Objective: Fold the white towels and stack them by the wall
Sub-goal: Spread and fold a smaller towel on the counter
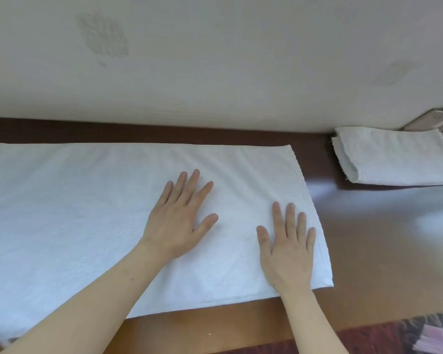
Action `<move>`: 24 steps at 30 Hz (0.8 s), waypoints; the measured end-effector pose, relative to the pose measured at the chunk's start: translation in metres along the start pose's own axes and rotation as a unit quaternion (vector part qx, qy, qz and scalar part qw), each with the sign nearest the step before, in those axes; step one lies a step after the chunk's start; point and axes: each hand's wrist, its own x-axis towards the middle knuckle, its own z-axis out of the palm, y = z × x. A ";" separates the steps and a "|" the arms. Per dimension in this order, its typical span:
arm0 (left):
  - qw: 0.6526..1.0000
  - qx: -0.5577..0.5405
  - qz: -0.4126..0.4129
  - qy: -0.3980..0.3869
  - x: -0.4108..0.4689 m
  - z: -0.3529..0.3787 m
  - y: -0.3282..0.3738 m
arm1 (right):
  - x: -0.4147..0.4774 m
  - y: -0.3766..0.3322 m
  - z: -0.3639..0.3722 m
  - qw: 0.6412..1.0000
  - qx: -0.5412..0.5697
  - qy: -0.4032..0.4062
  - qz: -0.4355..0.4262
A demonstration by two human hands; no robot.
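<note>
Backing everything, a pale wall (pixel 215 60), blotched in two places. Below it, a brown wooden table (pixel 381 238), glossy toward the right. Spread flat over most of that table and running out of view at the left, a large white towel (pixel 74 213), far edge parallel with the wall and just short of it, right hem well apart from the folded towel (pixel 394 157). That smaller one lying at the far right of the table, close against the wall, contact not clear, frayed along its left end. Pressed palm-down on the right part of the spread cloth, left hand (pixel 179 221) with fingers straight and fanned apart, then right hand (pixel 287 251) with fingers straight and slightly apart, just inside the right hem; nothing pinched or gripped by either. Probably smoothing ahead of a first fold, so judged early in the task: one piece folded and placed, one not yet folded. Risks from here: on so glossy a top, liable to slide or bunch under a sideways push instead of flattening; with both palms on the right part, the long left portion unweighted and apt to drag or skew once a hem is lifted, leaving corners mismatched; a loose or crooked fold likely to sit lopsided on the soft piece by the wall and slump off it. Count, large to small: one wall, one table, two towels (one spread, one folded), two hands, ten fingers in view, none curled.
</note>
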 end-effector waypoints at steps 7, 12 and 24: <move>0.996 -0.064 -0.013 0.058 0.029 0.006 0.043 | 0.010 0.023 -0.007 0.998 0.011 0.011 0.059; 0.995 -0.012 0.095 -0.004 0.105 0.025 0.119 | 0.009 0.030 0.001 1.000 -0.002 0.019 -0.004; 0.973 0.000 0.230 -0.006 0.193 0.041 0.150 | 0.007 0.052 -0.008 0.978 0.039 0.161 0.130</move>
